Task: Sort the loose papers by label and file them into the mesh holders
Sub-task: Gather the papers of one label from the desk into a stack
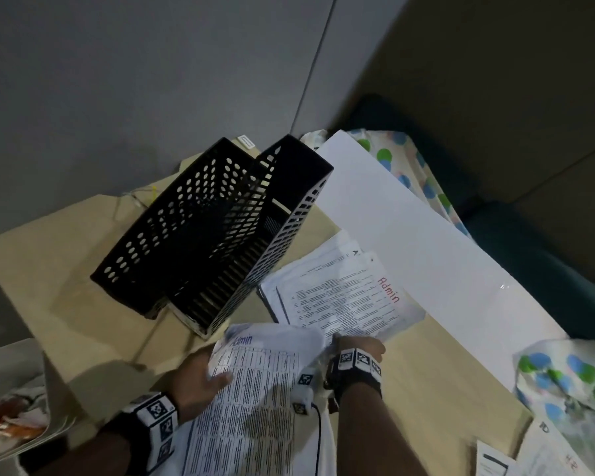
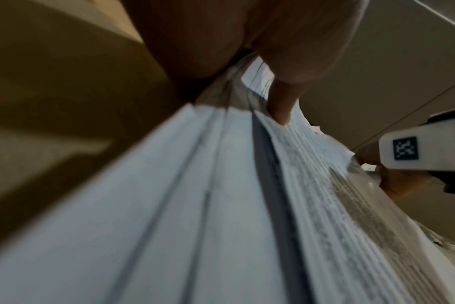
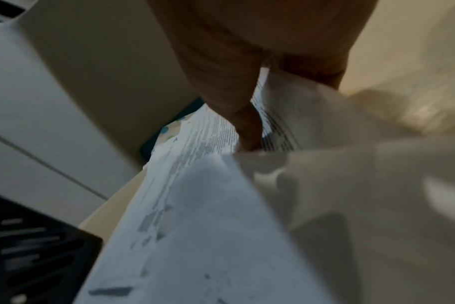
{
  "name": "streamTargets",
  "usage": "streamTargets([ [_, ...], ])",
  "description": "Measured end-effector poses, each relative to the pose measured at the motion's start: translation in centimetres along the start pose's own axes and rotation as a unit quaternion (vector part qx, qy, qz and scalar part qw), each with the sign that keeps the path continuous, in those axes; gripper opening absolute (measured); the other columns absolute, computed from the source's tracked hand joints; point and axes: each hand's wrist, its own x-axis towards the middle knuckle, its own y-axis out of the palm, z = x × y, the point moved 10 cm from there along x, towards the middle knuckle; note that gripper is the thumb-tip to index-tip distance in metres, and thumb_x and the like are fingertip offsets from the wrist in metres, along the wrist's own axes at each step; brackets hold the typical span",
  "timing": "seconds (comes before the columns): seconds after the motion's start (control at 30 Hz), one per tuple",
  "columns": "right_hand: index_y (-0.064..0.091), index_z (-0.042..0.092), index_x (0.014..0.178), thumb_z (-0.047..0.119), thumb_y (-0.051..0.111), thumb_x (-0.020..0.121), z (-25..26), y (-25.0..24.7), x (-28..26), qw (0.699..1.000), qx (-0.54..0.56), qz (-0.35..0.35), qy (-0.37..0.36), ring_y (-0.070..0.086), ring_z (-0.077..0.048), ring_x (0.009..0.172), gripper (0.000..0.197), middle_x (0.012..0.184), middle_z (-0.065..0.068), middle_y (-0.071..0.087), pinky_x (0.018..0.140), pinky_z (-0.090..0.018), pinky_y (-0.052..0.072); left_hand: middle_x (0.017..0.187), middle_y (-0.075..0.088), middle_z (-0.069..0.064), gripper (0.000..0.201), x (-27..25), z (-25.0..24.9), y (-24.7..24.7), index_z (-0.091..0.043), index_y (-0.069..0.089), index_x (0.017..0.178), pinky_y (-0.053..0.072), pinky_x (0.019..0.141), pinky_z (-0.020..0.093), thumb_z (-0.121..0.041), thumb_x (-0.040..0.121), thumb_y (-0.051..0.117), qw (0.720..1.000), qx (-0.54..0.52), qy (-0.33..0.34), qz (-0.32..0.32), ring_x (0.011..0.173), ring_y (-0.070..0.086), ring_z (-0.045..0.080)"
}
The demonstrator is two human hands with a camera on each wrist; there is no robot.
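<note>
Two black mesh holders stand side by side on the tan table, the left holder (image 1: pixel 186 228) and the right holder (image 1: pixel 265 235) (image 3: pixel 34 246). My left hand (image 1: pixel 203 369) grips a stack of printed papers (image 1: pixel 261 389) (image 2: pixel 195 205), thumb (image 2: pixel 281 102) on top; the top sheet reads "Admin" in blue. A loose pile of papers (image 1: pixel 340 293) lies right of the holders, its top sheet marked "Admin" in red. My right hand (image 1: pixel 358 345) pinches the near edge of a sheet (image 3: pixel 208 205) of that pile, its fingers (image 3: pixel 247 131) partly hidden under the paper.
A long white board (image 1: pixel 409 235) lies across the table behind the pile, over a dotted cloth (image 1: pixel 409 166). More labelled sheets (image 1: pixel 529 455) lie at the near right corner. Magazines (image 1: pixel 21 424) sit at the near left. A grey wall stands behind the holders.
</note>
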Motion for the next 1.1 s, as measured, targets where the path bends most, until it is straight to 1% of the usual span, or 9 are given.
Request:
streamTargets([
  [0.07, 0.015, -0.020, 0.135, 0.001, 0.027, 0.101, 0.9, 1.2, -0.2, 0.998, 0.008, 0.026, -0.060, 0.033, -0.060, 0.112, 0.042, 0.138, -0.048, 0.019, 0.029, -0.013, 0.036, 0.133, 0.053, -0.010, 0.056, -0.1, 0.3, 0.0, -0.032, 0.036, 0.137, 0.042, 0.098, 0.032, -0.049, 0.086, 0.056, 1.000, 0.010, -0.012, 0.004, 0.120, 0.053, 0.019],
  [0.1, 0.024, -0.010, 0.137, 0.012, 0.032, 0.101, 1.1, 2.7, -0.8, 0.995, 0.044, 0.084, -0.039, 0.035, -0.055, 0.101, 0.042, 0.136, -0.045, 0.024, 0.036, -0.015, 0.038, 0.134, 0.053, -0.009, 0.056, -0.2, 0.1, 0.0, -0.032, 0.036, 0.137, 0.042, 0.096, 0.030, -0.048, 0.087, 0.055, 1.000, 0.009, -0.009, 0.007, 0.121, 0.053, 0.019],
  [0.17, 0.047, 0.020, 0.126, 0.043, 0.059, 0.082, 2.0, 1.1, -1.8, 0.997, -0.022, 0.019, -0.074, 0.043, -0.039, 0.099, 0.051, 0.125, -0.026, 0.041, 0.065, -0.030, 0.041, 0.134, 0.053, -0.007, 0.054, -0.3, -0.7, 0.0, -0.032, 0.036, 0.136, 0.039, 0.091, 0.025, -0.047, 0.088, 0.055, 1.000, 0.004, 0.010, 0.009, 0.123, 0.051, 0.017],
  [0.33, 0.028, -0.001, 0.143, 0.044, 0.058, 0.086, 3.9, -0.3, -4.6, 0.980, -0.143, 0.009, -0.140, 0.059, -0.034, 0.112, 0.078, 0.135, -0.028, 0.048, 0.081, -0.028, 0.050, 0.132, 0.055, -0.008, 0.049, -0.5, -1.0, -0.1, -0.033, 0.040, 0.133, 0.041, 0.093, 0.026, -0.047, 0.088, 0.055, 1.000, 0.007, 0.007, 0.009, 0.120, 0.053, 0.016],
  [0.43, 0.068, 0.014, 0.111, 0.034, 0.065, 0.079, 3.5, -0.9, -4.7, 0.975, -0.179, 0.021, -0.132, 0.069, -0.024, 0.091, 0.038, 0.103, -0.010, 0.071, 0.074, -0.025, 0.054, 0.126, 0.056, -0.010, 0.038, -0.8, -1.5, -0.2, -0.043, 0.040, 0.125, 0.039, 0.087, 0.024, -0.044, 0.090, 0.054, 1.000, 0.009, 0.010, 0.012, 0.114, 0.053, 0.014],
  [0.53, 0.071, 0.005, 0.081, 0.023, 0.069, 0.075, 2.5, -5.3, -5.1, 0.991, -0.097, -0.032, -0.082, 0.067, -0.026, 0.065, 0.019, 0.074, -0.010, 0.072, 0.061, -0.033, 0.058, 0.128, 0.056, -0.010, 0.043, -0.8, -0.9, -0.2, -0.043, 0.040, 0.126, 0.041, 0.088, 0.026, -0.051, 0.087, 0.055, 1.000, 0.006, 0.008, 0.026, 0.114, 0.055, 0.015],
  [0.77, 0.067, 0.000, 0.096, 0.034, 0.075, 0.071, 0.3, -17.6, -4.6, 0.982, -0.044, -0.128, -0.133, 0.067, -0.034, 0.075, 0.043, 0.088, -0.019, 0.070, 0.074, -0.047, 0.059, 0.128, 0.058, -0.004, 0.051, 0.8, -0.9, 0.2, -0.027, 0.044, 0.133, 0.042, 0.101, 0.031, -0.039, 0.086, 0.061, 0.999, -0.021, 0.013, 0.048, 0.117, 0.055, 0.017],
  [0.9, 0.059, -0.009, 0.071, 0.041, 0.076, 0.075, 0.9, -24.3, -5.5, 0.975, 0.029, -0.160, -0.155, 0.065, -0.031, 0.064, 0.053, 0.069, -0.022, 0.068, 0.066, -0.039, 0.055, 0.133, 0.056, 0.007, 0.052, 2.2, -1.1, 0.1, -0.016, 0.048, 0.133, 0.041, 0.103, 0.033, -0.033, 0.087, 0.063, 1.000, 0.003, -0.004, 0.015, 0.124, 0.051, 0.026],
  [1.1, 0.063, 0.003, 0.076, 0.022, 0.074, 0.081, 1.1, -21.8, -8.6, 0.979, -0.008, -0.028, -0.202, 0.053, -0.024, 0.048, 0.022, 0.056, -0.010, 0.057, 0.044, -0.029, 0.044, 0.136, 0.054, 0.005, 0.067, 4.2, 0.0, 1.0, -0.024, 0.045, 0.135, 0.041, 0.105, 0.042, -0.055, 0.078, 0.058, 0.999, -0.033, -0.012, 0.005, 0.123, 0.052, 0.027],
])
